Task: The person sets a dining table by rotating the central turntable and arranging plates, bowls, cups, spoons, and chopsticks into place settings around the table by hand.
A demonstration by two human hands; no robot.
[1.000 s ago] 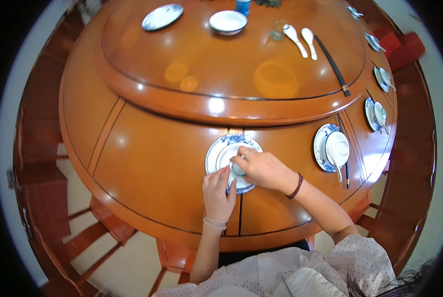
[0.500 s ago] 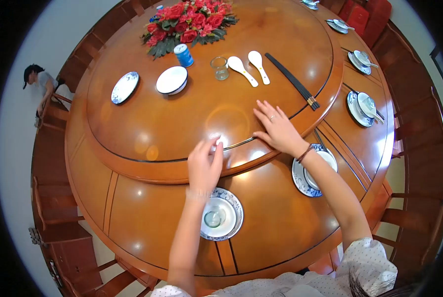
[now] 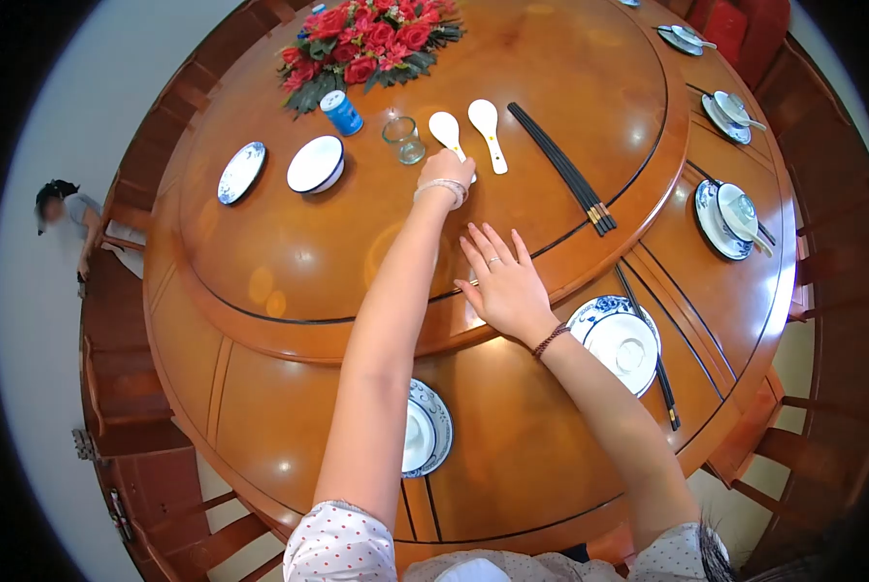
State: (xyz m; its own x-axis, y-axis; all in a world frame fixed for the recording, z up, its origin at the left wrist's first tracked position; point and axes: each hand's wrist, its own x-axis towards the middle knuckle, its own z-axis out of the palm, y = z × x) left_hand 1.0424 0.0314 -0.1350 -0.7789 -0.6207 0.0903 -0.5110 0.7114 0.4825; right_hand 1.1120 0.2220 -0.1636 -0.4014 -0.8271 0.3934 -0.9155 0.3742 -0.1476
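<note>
My left hand (image 3: 446,171) reaches over the raised turntable (image 3: 357,233), its fingers closed on the handle of a white spoon (image 3: 445,126). A second white spoon (image 3: 488,134) lies just to the right, beside black chopsticks (image 3: 562,170). Fingers spread, my right hand (image 3: 502,283) rests at the turntable's near edge and holds nothing. A glass (image 3: 404,141) stands left of the spoons. Partly hidden by my left forearm, a blue-patterned plate (image 3: 440,427) with a white dish sits near the table's front. Another plate setting (image 3: 623,341) is beside my right wrist.
On the turntable are a white bowl (image 3: 316,165), a small plate (image 3: 242,174), a blue can (image 3: 341,113) and red flowers (image 3: 361,44). More place settings (image 3: 723,220) line the table's right side. A person (image 3: 77,218) is at the far left, near the chairs.
My left hand has moved forward and right and closed on a spoon's handle. My right hand has shifted down and left, still spread. Earlier, both hands were at the front plate.
</note>
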